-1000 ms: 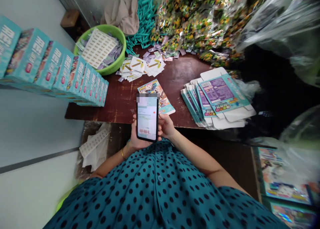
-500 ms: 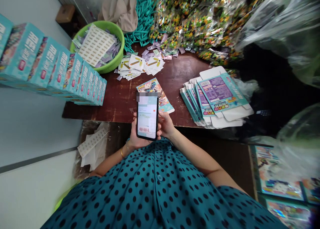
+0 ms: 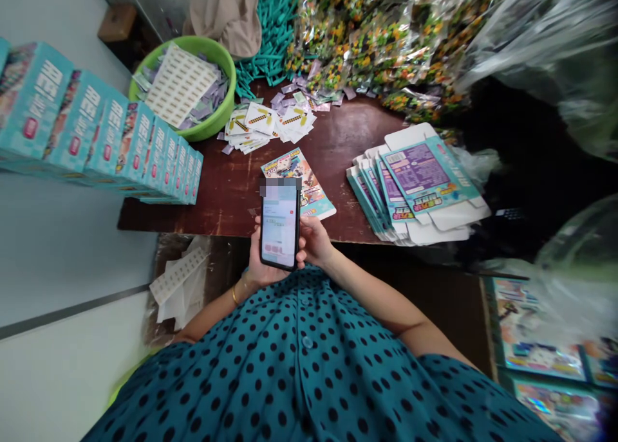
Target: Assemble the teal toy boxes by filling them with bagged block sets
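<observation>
A black-edged smartphone [image 3: 279,233] with a lit screen is held upright in front of my body, just off the table's front edge. My left hand [image 3: 263,265] wraps round its left side and lower back, with fingertips showing at the right edge. Against the phone's right edge, my right hand [image 3: 316,241] is closed with bent fingers, some of them hidden. Behind the phone lies a flat printed carton [image 3: 313,194], partly covered by it. A blurred patch masks the top of the screen.
Teal boxes [image 3: 116,136] stand in a row at left. A green basin [image 3: 226,107] holds sachets and a sticker sheet. White cards [image 3: 261,119], teal plastic parts [image 3: 270,36] and bagged colourful pieces [image 3: 376,36] lie behind. Folded cartons [image 3: 425,178] are stacked on the table [image 3: 222,201] at right.
The phone and both hands have shifted slightly left, and the phone is turned a little. The surroundings have also slid slightly in view. Both hands keep their places at the phone.
</observation>
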Demonstrator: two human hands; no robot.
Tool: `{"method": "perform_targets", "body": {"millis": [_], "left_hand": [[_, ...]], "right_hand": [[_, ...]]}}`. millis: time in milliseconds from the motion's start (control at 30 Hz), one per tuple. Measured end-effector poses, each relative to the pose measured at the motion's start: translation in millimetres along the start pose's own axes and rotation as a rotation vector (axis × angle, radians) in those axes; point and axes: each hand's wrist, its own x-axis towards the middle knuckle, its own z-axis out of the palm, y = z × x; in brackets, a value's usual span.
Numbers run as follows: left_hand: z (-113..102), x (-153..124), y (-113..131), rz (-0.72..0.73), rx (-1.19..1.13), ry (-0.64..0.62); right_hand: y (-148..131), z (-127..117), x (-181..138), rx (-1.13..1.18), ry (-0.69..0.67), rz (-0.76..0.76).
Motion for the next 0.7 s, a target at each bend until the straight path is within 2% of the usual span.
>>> {"method": "perform_targets", "body": {"millis": [267, 367, 533, 700], "left_hand": [[0.1, 8.7, -13.1, 0.053, -0.036, -0.092], [3.7, 8.8, -14.4, 0.047, -0.057, -0.107], [4.1, 9.0, -15.4, 0.079, -0.124, -0.054], [1.5, 9.1, -15.1, 0.088, -0.16, 0.004]], "right_hand": [[-0.3, -3.3, -8.9, -0.01, 0.125, -0.105], [-1.7, -5.1, -11.0, -0.017, 0.105, -0.125], [-3.3, -2.0, -11.7, 0.013, 0.055, -0.171], [-4.3, 5.6, -10.4, 0.082, -0.094, -0.157]]}}
